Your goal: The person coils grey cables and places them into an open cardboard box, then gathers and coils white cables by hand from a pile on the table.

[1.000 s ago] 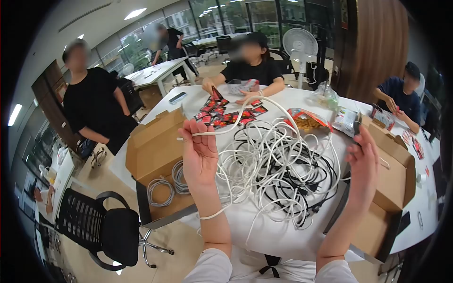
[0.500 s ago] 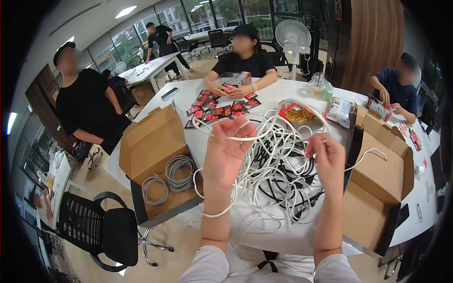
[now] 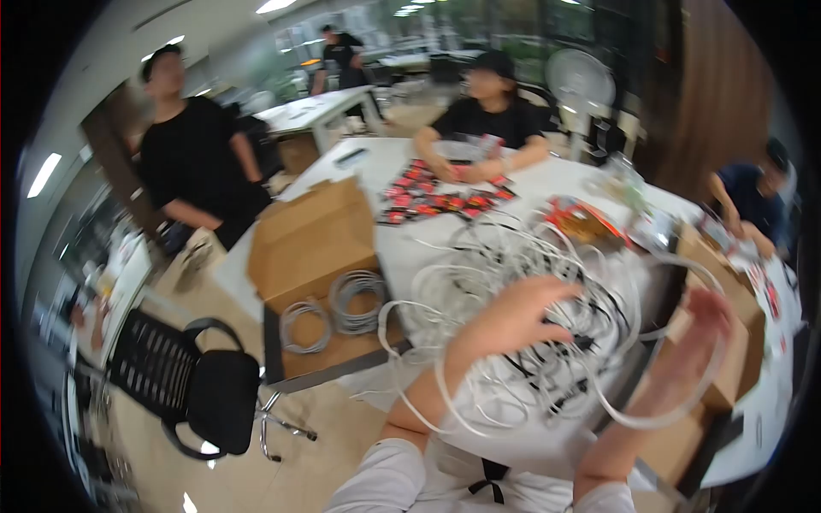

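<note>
A tangled pile of white and black cables (image 3: 513,282) lies on the table in front of me. My left hand (image 3: 522,316) is over the pile, its thumb and fingers apart, with nothing seen gripped between them. A white cable loop hangs about the left forearm. My right hand (image 3: 708,321) is raised at the right, smeared by motion, over the open box there. A large loop of white cable (image 3: 637,421) runs around that hand; whether the fingers grip it cannot be made out.
An open cardboard box (image 3: 312,244) at left holds coiled grey cables (image 3: 355,303). Another open box (image 3: 744,342) stands at right. Red packets (image 3: 428,198) and an orange snack bag (image 3: 581,221) lie farther back. People sit and stand around; an office chair (image 3: 209,398) is at left.
My left hand has dropped from its raised cable loop and moved right over the pile. My right hand has swung right with a white cable loop around it. The view has shifted.
</note>
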Demonstrator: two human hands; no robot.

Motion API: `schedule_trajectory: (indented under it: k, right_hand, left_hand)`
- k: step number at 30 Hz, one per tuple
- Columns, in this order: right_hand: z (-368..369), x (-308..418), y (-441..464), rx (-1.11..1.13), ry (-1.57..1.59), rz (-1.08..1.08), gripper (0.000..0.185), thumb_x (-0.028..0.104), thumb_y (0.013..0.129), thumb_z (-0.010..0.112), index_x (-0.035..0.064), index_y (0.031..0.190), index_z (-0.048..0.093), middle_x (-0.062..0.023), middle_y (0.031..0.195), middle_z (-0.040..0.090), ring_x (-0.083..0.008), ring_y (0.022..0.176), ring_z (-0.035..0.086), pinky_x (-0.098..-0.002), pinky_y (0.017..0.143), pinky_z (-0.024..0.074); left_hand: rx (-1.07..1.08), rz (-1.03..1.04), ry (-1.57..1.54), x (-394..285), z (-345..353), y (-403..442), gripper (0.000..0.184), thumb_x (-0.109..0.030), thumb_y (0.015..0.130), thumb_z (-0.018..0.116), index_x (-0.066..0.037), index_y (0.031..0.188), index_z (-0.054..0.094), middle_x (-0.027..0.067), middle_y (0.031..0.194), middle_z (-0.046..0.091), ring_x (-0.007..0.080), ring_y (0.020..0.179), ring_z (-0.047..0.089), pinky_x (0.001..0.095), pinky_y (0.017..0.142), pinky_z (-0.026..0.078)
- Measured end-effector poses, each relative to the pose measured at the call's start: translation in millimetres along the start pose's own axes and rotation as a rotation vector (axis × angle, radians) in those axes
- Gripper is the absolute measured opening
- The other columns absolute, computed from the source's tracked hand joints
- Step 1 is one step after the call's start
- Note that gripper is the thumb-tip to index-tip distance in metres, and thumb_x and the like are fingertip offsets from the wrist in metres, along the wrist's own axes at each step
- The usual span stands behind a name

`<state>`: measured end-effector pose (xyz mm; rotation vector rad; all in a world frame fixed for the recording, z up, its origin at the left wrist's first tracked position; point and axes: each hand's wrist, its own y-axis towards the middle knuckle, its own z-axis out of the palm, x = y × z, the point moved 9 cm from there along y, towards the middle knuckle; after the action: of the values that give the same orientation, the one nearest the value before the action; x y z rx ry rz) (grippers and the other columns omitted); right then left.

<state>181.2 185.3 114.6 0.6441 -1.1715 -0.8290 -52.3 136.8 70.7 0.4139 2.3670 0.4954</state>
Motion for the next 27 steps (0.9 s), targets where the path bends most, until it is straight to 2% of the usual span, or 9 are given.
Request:
schedule_trajectory:
  k: [3,5,8,11,15,17,19,23,27]
  right_hand:
    - [-43.2,27.8,1.8,-0.083,-0.136,-0.23,0.043,0.032,0.097,0.036,-0.0031,0.117,0.05,-0.0181,0.117,0.056,-0.0267,0.104,0.055,-0.0359,0.092,0.0405]
    - [-30.0,55.5,10.6,-0.167,0.166,-0.327,0.038,0.029,0.098,0.036,-0.0013,0.118,0.046,-0.0157,0.103,0.058,-0.0242,0.091,0.059,-0.0347,0.08,0.0476]
    - [-35.9,96.1,8.7,-0.317,0.5,-0.499,0.033,0.025,0.098,0.037,0.0012,0.12,0.04,-0.012,0.082,0.062,-0.0205,0.071,0.064,-0.0328,0.063,0.0583]
    - [-16.8,103.4,6.1,-0.087,0.35,-0.51,0.027,0.013,0.097,0.04,0.0002,0.121,0.041,-0.0137,0.089,0.064,-0.0199,0.071,0.064,-0.0277,0.063,0.056]
    - [-10.0,21.5,-4.1,0.182,-0.224,0.031,0.038,0.022,0.092,0.047,-0.0046,0.12,0.048,-0.0154,0.117,0.055,-0.0218,0.096,0.055,-0.0307,0.085,0.0415]
    - [61.2,34.9,-7.3,0.289,0.034,0.176,0.045,0.015,0.087,0.057,-0.0047,0.126,0.045,-0.0156,0.113,0.056,-0.0194,0.088,0.056,-0.0296,0.077,0.0431]
    - [86.7,12.3,-27.5,0.584,-0.222,0.208,0.047,0.004,0.079,0.062,-0.0027,0.123,0.047,-0.0135,0.11,0.057,-0.0173,0.083,0.056,-0.029,0.072,0.042]
    - [127.6,-24.7,-68.3,1.01,-0.28,0.379,0.028,-0.005,0.071,0.064,-0.0043,0.098,0.056,-0.0139,0.084,0.058,-0.0199,0.063,0.055,-0.0317,0.055,0.0418]
    - [114.5,-46.0,-76.1,0.802,-0.229,0.206,0.015,-0.003,0.074,0.064,-0.0053,0.086,0.054,-0.0146,0.076,0.058,-0.0219,0.059,0.053,-0.0302,0.053,0.0412]
  left_hand:
    - [0.062,0.019,-0.026,-0.1,18.1,-0.1,0.025,-0.017,0.076,0.068,-0.006,0.097,0.064,0.0135,0.09,0.063,0.0323,0.09,0.059,0.04,0.079,0.046]
    - [0.104,-0.084,0.013,6.4,21.6,0.5,0.015,-0.017,0.078,0.064,-0.006,0.088,0.065,0.0128,0.082,0.062,0.0319,0.085,0.06,0.0419,0.074,0.046]
    - [0.056,-0.143,0.127,19.8,15.1,2.9,0.012,-0.018,0.081,0.061,-0.008,0.085,0.066,0.0118,0.076,0.063,0.0315,0.078,0.062,0.0429,0.069,0.047]
    - [-0.147,-0.146,0.191,14.4,-8.7,1.8,0.013,-0.019,0.084,0.058,-0.009,0.084,0.067,0.0117,0.072,0.064,0.0318,0.07,0.062,0.043,0.063,0.047]
    - [-0.366,-0.134,0.083,10.4,-34.1,0.9,0.014,-0.018,0.085,0.059,-0.009,0.09,0.068,0.0129,0.073,0.064,0.032,0.065,0.062,0.0407,0.058,0.048]
    - [-0.434,-0.117,-0.018,-1.3,-48.3,-3.8,0.013,-0.012,0.082,0.063,-0.009,0.093,0.069,0.0144,0.073,0.064,0.0302,0.064,0.063,0.0367,0.058,0.048]
    - [-0.504,-0.095,-0.123,-10.3,-57.6,-6.6,0.013,-0.008,0.081,0.064,-0.008,0.094,0.069,0.015,0.071,0.063,0.0286,0.062,0.063,0.0346,0.057,0.048]
    - [-0.443,-0.038,-0.261,-27.0,-42.0,-6.1,0.017,-0.005,0.081,0.064,-0.007,0.097,0.068,0.0135,0.078,0.066,0.0268,0.067,0.064,0.0322,0.06,0.05]
    - [-0.392,0.155,-0.303,-47.6,-32.4,-8.0,0.023,-0.004,0.08,0.064,-0.007,0.102,0.066,0.0107,0.095,0.067,0.0275,0.082,0.065,0.0333,0.071,0.051]
